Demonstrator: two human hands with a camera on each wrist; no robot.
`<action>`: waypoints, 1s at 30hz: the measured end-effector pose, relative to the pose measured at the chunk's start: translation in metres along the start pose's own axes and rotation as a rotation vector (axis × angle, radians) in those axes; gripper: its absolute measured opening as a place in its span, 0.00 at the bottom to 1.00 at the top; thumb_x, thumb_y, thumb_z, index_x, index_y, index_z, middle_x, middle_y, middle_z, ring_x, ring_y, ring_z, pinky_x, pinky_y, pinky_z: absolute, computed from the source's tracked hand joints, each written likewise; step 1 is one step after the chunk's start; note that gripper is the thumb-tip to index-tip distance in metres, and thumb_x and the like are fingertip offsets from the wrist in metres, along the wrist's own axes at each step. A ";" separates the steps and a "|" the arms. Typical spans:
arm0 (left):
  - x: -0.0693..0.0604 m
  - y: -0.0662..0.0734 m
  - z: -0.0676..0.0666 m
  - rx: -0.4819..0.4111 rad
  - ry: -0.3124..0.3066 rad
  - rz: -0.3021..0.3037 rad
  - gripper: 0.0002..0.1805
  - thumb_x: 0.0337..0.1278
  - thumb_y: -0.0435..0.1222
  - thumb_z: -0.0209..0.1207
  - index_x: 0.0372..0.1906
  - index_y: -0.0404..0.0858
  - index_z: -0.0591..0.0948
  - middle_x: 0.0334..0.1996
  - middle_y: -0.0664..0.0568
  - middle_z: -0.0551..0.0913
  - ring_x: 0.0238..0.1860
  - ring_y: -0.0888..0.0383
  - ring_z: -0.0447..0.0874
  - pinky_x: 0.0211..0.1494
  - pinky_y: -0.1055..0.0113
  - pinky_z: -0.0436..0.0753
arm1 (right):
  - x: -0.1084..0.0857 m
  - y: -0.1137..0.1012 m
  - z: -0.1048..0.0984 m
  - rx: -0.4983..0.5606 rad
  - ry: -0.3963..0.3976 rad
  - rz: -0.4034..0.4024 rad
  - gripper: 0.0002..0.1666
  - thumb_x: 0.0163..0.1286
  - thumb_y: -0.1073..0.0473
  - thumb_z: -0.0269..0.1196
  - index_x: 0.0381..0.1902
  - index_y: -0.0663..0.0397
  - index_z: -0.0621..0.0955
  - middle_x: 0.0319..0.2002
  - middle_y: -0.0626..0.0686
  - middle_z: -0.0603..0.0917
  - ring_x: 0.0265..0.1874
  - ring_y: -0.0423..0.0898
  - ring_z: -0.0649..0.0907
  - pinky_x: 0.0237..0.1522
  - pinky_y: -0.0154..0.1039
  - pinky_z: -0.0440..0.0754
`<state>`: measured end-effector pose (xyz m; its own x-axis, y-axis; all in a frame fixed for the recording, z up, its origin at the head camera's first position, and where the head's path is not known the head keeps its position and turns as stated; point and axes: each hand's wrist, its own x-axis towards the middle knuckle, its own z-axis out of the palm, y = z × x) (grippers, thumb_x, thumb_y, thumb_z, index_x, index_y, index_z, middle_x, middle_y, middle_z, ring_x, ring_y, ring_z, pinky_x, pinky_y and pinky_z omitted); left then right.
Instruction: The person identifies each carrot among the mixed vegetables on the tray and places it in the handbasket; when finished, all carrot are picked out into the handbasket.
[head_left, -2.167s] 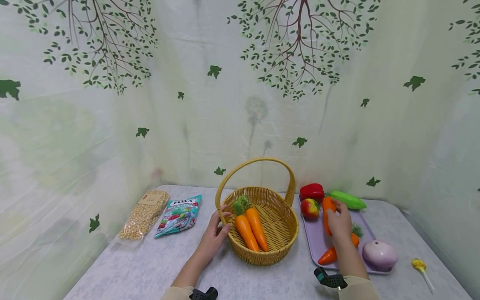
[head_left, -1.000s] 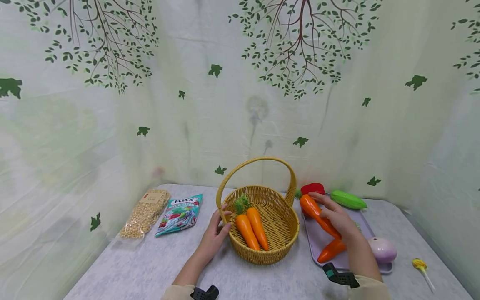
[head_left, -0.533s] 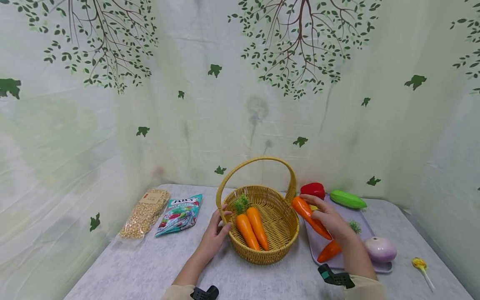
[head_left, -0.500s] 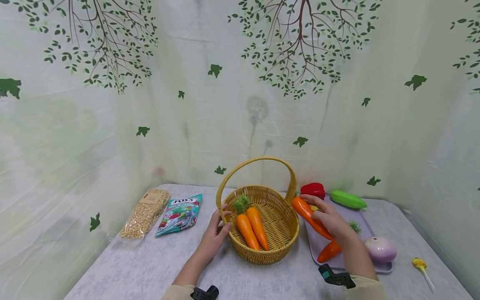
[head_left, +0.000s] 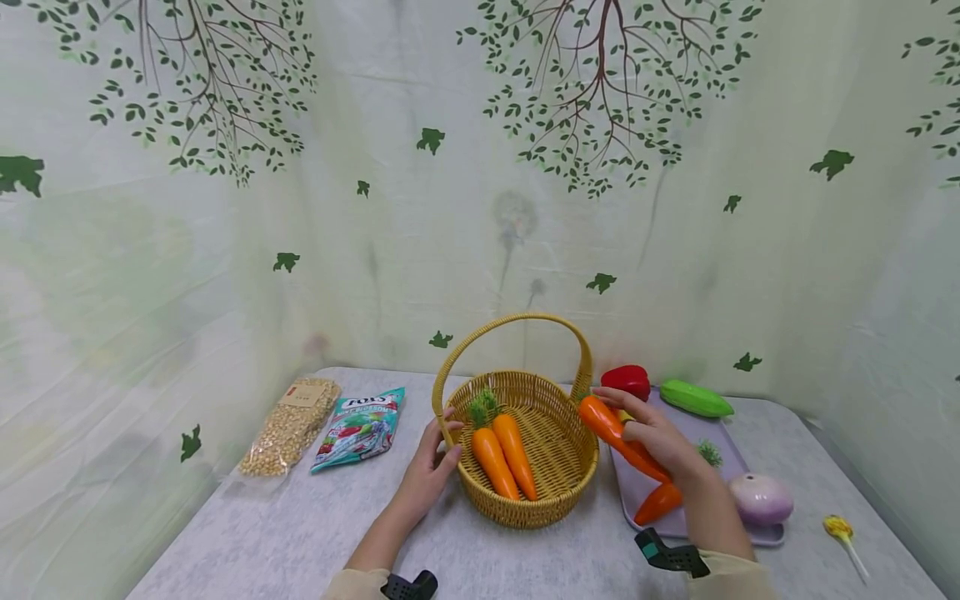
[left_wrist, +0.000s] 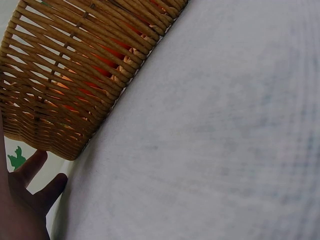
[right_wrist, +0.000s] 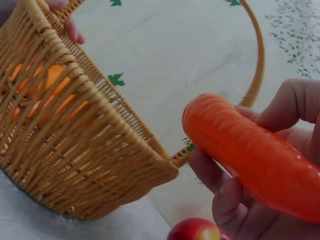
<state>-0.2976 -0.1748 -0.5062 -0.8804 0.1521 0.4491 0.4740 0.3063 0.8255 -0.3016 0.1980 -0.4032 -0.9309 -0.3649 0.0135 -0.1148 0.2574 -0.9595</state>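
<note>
The right hand (head_left: 654, 435) grips an orange carrot (head_left: 606, 423) at the right rim of a wicker basket (head_left: 528, 515); in the right wrist view the thumb and fingers wrap the carrot (right_wrist: 250, 150). Two carrots (head_left: 514, 454) lie inside the basket, their green tops toward the back. The left hand (head_left: 429, 471) holds the basket's left rim beside the handle base, fingertips over the edge. In the left wrist view, fingers of the left hand (left_wrist: 32, 195) show by the basket's woven side (left_wrist: 75, 75).
A purple tray (head_left: 637, 483) at the right bears another carrot (head_left: 660, 502), a purple onion (head_left: 761, 500), a green vegetable (head_left: 696, 399) and a red pepper (head_left: 626, 381). A lollipop (head_left: 838, 528) lies further right. A corn kernel bag (head_left: 291, 429) and a teal candy bag (head_left: 360, 429) lie left.
The right hand has taken a carrot up off the tray and carried it left to the basket's right rim. The left hand and the basket have stayed in place.
</note>
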 end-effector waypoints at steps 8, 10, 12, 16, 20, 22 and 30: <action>-0.001 0.001 0.003 0.028 0.018 -0.014 0.23 0.74 0.33 0.51 0.69 0.42 0.66 0.74 0.44 0.63 0.75 0.41 0.64 0.68 0.37 0.70 | 0.006 0.000 0.016 0.061 -0.015 -0.014 0.39 0.62 0.68 0.52 0.73 0.46 0.68 0.69 0.63 0.69 0.56 0.53 0.73 0.50 0.39 0.76; -0.001 0.002 0.003 0.039 0.027 -0.017 0.23 0.74 0.32 0.51 0.69 0.43 0.66 0.74 0.42 0.64 0.74 0.40 0.64 0.68 0.38 0.71 | 0.008 0.000 0.021 0.081 -0.014 0.001 0.39 0.62 0.69 0.52 0.72 0.44 0.69 0.70 0.62 0.69 0.57 0.53 0.73 0.50 0.39 0.76; -0.002 0.002 0.004 0.047 0.035 -0.022 0.23 0.74 0.32 0.50 0.70 0.44 0.66 0.74 0.41 0.64 0.74 0.40 0.64 0.68 0.41 0.72 | 0.011 -0.001 0.026 0.082 -0.016 0.013 0.38 0.62 0.69 0.52 0.72 0.43 0.70 0.71 0.60 0.68 0.58 0.54 0.72 0.50 0.39 0.76; -0.003 0.004 0.003 0.053 0.032 -0.027 0.22 0.74 0.34 0.51 0.69 0.44 0.67 0.75 0.43 0.62 0.74 0.41 0.65 0.68 0.45 0.74 | 0.015 -0.002 0.035 0.050 0.004 0.040 0.37 0.62 0.67 0.54 0.70 0.40 0.72 0.71 0.57 0.68 0.58 0.55 0.71 0.49 0.38 0.75; -0.004 0.005 0.001 0.044 0.017 -0.032 0.22 0.74 0.34 0.51 0.68 0.47 0.67 0.77 0.47 0.60 0.74 0.45 0.65 0.69 0.48 0.75 | 0.018 -0.003 0.042 0.008 0.058 0.048 0.36 0.63 0.66 0.55 0.70 0.38 0.72 0.70 0.56 0.71 0.58 0.54 0.72 0.49 0.37 0.75; -0.004 0.006 0.000 0.041 0.010 -0.040 0.22 0.74 0.35 0.51 0.68 0.49 0.67 0.77 0.49 0.60 0.75 0.46 0.64 0.69 0.52 0.75 | 0.019 -0.005 0.045 -0.005 0.092 0.041 0.36 0.64 0.66 0.55 0.70 0.39 0.72 0.70 0.55 0.71 0.56 0.54 0.73 0.49 0.37 0.76; -0.004 0.005 0.000 0.017 -0.003 -0.087 0.28 0.75 0.38 0.52 0.75 0.47 0.61 0.73 0.47 0.66 0.75 0.48 0.64 0.70 0.56 0.74 | 0.027 -0.010 0.065 -0.010 0.197 0.039 0.36 0.65 0.66 0.54 0.71 0.37 0.71 0.71 0.57 0.70 0.55 0.55 0.75 0.49 0.36 0.77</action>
<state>-0.2921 -0.1736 -0.5040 -0.9184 0.1272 0.3746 0.3952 0.3344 0.8555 -0.3034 0.1274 -0.4112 -0.9844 -0.1727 0.0324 -0.0801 0.2767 -0.9576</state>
